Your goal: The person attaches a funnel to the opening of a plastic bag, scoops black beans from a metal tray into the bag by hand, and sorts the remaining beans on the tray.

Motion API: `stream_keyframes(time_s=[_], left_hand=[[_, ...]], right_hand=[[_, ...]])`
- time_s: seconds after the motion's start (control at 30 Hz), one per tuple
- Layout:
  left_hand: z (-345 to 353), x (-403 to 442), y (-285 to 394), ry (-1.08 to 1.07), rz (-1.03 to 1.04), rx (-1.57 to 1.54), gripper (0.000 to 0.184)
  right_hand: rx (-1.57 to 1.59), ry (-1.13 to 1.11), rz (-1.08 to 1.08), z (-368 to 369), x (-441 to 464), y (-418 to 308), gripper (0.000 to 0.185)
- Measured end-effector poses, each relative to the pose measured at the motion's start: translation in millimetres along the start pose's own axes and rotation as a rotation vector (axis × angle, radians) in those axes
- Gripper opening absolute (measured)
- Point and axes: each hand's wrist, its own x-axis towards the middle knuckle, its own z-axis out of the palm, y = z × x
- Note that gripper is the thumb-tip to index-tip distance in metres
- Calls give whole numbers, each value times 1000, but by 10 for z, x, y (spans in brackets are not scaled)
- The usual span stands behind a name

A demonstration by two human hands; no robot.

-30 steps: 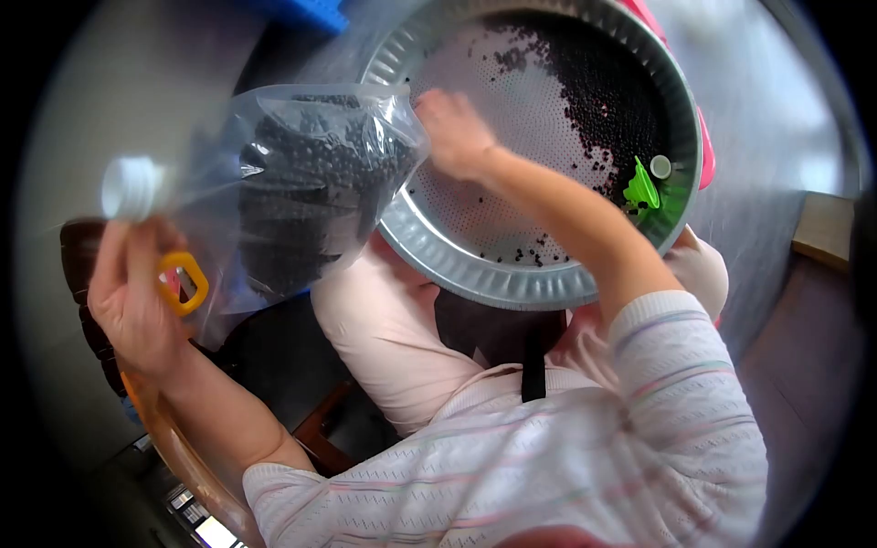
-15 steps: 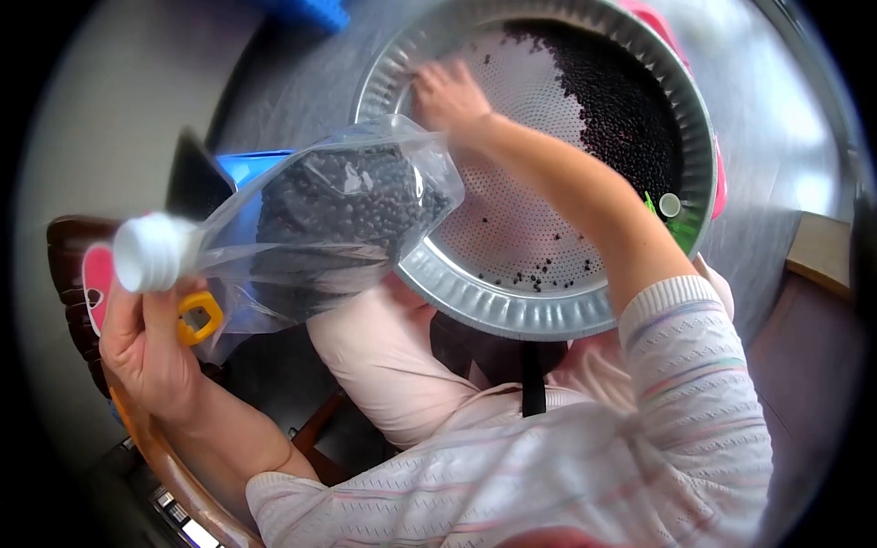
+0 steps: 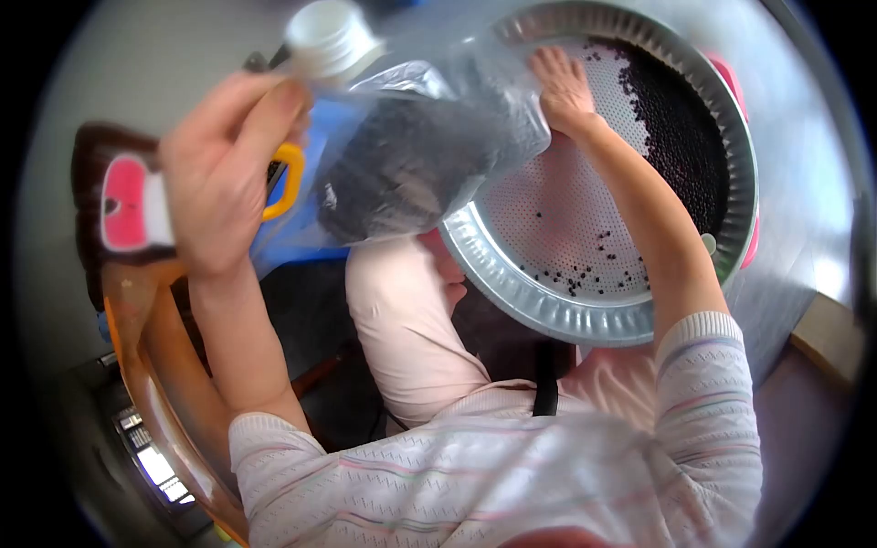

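My left hand (image 3: 219, 164) is closed on the top of a clear plastic spout pouch (image 3: 484, 114), just below its white screw neck (image 3: 331, 41). The pouch hangs tilted, with small dark beads (image 3: 402, 169) inside, blurred by motion. A yellow ring handle (image 3: 286, 183) sits beside my fingers. My right hand (image 3: 564, 91) is open, its fingers stretched out over the far left part of a round metal sieve tray (image 3: 548, 315). Many dark beads (image 3: 685, 137) lie heaped along the tray's right side. Several loose ones are scattered near its front.
A small white cap (image 3: 708, 244) shows beside my right forearm. Pink pieces (image 3: 729, 87) stick out past the tray's right rim. Something blue (image 3: 315, 219) is behind the pouch. At the left stands a brown chair with a pink patch (image 3: 125, 203) and an orange-brown wooden armrest (image 3: 137, 301).
My left hand has lifted the pouch up and to the right. The tray and my right hand appear farther right in view. A green object by the white cap is now mostly hidden by my forearm.
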Motion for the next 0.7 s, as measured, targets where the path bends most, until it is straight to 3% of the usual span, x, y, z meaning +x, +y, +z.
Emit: stream_keyframes(time_s=[0.17,0.23,0.3,0.37,0.47,0.57,0.7], left_hand=[[151,291,9,-88,91,142,16],[239,497,-56,-127,52,37,18],[349,719,-23,-162,141,113,17],[453,808,208,-145,76,105,18],[679,958,395,-130,113,191,17],[1002,1242,243,-169,125,230,17],[1648,1580,-274,-212,179,327,18]], right_hand=[[-164,12,131,-254,-443,514,44],[-28,-162,103,-677,-666,459,35],[236,-69,109,-826,-964,489,26],[483,-35,116,-1164,-1204,426,25],[679,-76,262,-1675,-1411,228,23],[818,-110,543,-1760,-1545,197,21],[773,77,410,-1680,-1659,273,20]])
